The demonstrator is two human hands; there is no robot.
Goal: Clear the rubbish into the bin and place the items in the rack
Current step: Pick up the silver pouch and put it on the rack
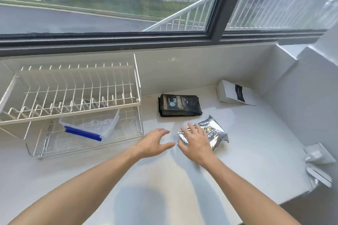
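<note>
Rack: a white two-tier wire rack (73, 97) stands on the left of the white worktop (164, 179), below the window.
Upper tier: slotted wire dividers with nothing resting in them.
Lower tier: a wire basket holding a clear plastic container (91, 126) with a blue strip along its near edge; it sits tilted, and whether anything is inside it cannot be told.
Black bag: a black packet (180, 105) lies flat on the worktop just right of the rack, apart from it. It bears a pale label band and a round teal mark; the lettering is too blurred to read.
Silver pouch: a crinkled foil pouch (212, 133) lies in front of the black bag, near it but not touching. A dark speckled patch shows on its face; no writing can be read.
White box: a white carton (234, 93) lies on its side near the far right wall, well apart from the pouch. It has a black panel with tiny print that is illegible.
Left hand: the left hand (153, 144) hovers above the worktop between the rack and the pouch, fingers spread wide, holding nothing.
Right hand: the right hand (195, 142) is spread flat with its fingers over the left end of the silver pouch; not closed around it.
Wall fitting: a white socket plate (318, 155) sits on the right wall.
</note>
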